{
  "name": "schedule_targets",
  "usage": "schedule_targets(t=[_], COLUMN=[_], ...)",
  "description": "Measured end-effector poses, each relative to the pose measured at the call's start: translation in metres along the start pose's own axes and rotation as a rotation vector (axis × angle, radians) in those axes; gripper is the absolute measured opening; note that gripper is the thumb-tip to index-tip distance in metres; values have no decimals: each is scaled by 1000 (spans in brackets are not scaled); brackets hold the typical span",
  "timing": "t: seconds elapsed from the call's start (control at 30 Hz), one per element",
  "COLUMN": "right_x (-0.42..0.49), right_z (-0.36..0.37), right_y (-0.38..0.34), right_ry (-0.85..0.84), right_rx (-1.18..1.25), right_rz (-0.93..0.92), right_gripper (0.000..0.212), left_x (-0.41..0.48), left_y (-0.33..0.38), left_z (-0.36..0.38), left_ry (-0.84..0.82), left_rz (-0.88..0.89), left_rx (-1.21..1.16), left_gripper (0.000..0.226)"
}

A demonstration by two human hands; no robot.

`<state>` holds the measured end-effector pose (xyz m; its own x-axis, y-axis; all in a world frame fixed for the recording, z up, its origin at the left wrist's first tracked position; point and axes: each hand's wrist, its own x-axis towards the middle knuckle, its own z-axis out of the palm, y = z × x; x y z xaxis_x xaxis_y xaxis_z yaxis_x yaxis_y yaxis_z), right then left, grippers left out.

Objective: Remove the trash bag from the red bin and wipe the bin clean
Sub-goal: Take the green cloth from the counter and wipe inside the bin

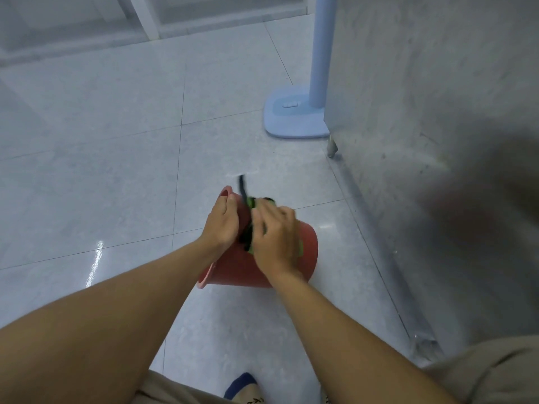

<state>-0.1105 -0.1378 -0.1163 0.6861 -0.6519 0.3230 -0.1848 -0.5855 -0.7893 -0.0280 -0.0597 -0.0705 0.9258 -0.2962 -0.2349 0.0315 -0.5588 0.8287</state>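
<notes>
The red bin (239, 269) is tipped on its side above the tiled floor, its open rim facing left. My left hand (223, 223) grips the upper rim of the bin. My right hand (275, 237) presses a green and black cloth (251, 204) against the bin's outer wall; the hand is motion-blurred. A thin black strip (242, 185) sticks up from the cloth behind the bin. No trash bag shows in or around the bin, and its inside is hidden.
A light blue stand with a flat base (294, 118) and pole stands on the floor behind. A grey cabinet wall (423, 112) with a small metal foot runs along the right. My knees and a dark shoe (242, 383) fill the bottom.
</notes>
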Motion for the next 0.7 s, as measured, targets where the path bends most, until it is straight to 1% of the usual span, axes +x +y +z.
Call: schedule_targets(t=[0.03,0.07,0.13,0.17,0.2,0.27,0.3,0.33,0.37,0.43,0.47,0.5,0.53,0.6,0.67,0.7], right_x=[-5,-8,-8,-6,-4,3,5,5,4,1,-1,-1,0,-2,-13,-21], right_z=[6,9,6,2,-2,-12,-16,-16,-14,-4,3,9,12,11,5,3], right_y=[-3,-2,11,21,33,53,57,57,52,33,22,14,9,13,29,39], right_ry=[-51,-82,-91,-87,-77,-71,-75,-66,-59,-77,-91,-100,-101,-92,-91,-103], right_rx=[-24,-57,-149,-185,-189,-161,-160,-161,-165,-153,-142,-129,-120,-110,-137,-160], right_rz=[-45,-50,16,92,210,500,589,602,544,291,161,69,13,-46,-130,-207], right_gripper=[32,33,34,33,33,37,39,39,37,37,40,43,43,41,41,41], left_x=[0,-1,-2,-3,-2,-2,-1,-1,-1,-1,-2,-3,-4,-9,-11,-10], left_y=[2,4,4,2,0,-3,-3,-1,1,7,7,7,7,8,5,3], left_z=[3,4,3,0,-3,-6,-5,-3,-1,4,5,6,7,6,2,-2], left_ry=[-8,-14,-12,-10,-13,-23,-24,-22,-18,-7,-9,-15,-23,-43,-52,-34], left_rz=[7,10,7,-13,-43,-61,-51,-39,-36,-39,-34,-24,-12,5,6,-24], left_rx=[-30,-40,-3,15,29,33,28,28,32,43,44,47,50,34,-1,-16], left_gripper=[46,43,45,49,54,58,58,58,57,55,52,46,41,39,43,49])
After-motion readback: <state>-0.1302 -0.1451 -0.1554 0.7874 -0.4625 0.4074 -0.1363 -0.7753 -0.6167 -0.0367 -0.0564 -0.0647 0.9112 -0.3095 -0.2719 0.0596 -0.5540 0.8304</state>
